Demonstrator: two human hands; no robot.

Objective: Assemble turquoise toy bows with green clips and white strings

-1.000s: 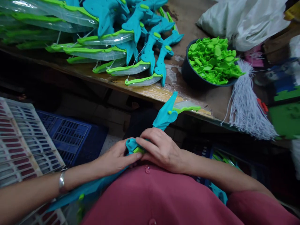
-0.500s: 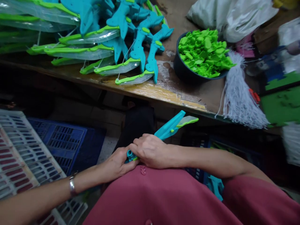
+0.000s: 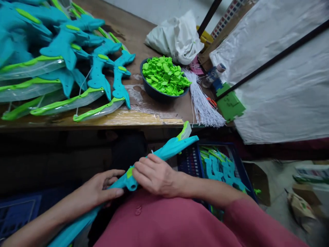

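A teal plastic toy bow [image 3: 169, 148] with bright green and clear tips lies slantwise in front of my pink shirt, its upper end pointing right. My right hand [image 3: 155, 175] is wrapped over its middle, just right of a green inset and a short round tube. Lower down, my left hand [image 3: 99, 188] curls round the bow, thumb on the near side and fingers on the far side. The bow's lower end runs under my left forearm to the bottom edge. On the table, similar toy bows [image 3: 99, 73] are piled at the left.
A dark bowl [image 3: 164, 97] of small green plastic pieces [image 3: 167, 75] stands on the table [image 3: 133, 118]. Beside it hang white strings [image 3: 203, 106] near a white bag [image 3: 177, 39]. Below right, a blue crate [image 3: 189, 161] holds more bows. Another blue crate [image 3: 19, 211] is lower left.
The view has swung right. The bow has turned and come further into sight, its lower end now stretching left. My hands have moved apart along it.
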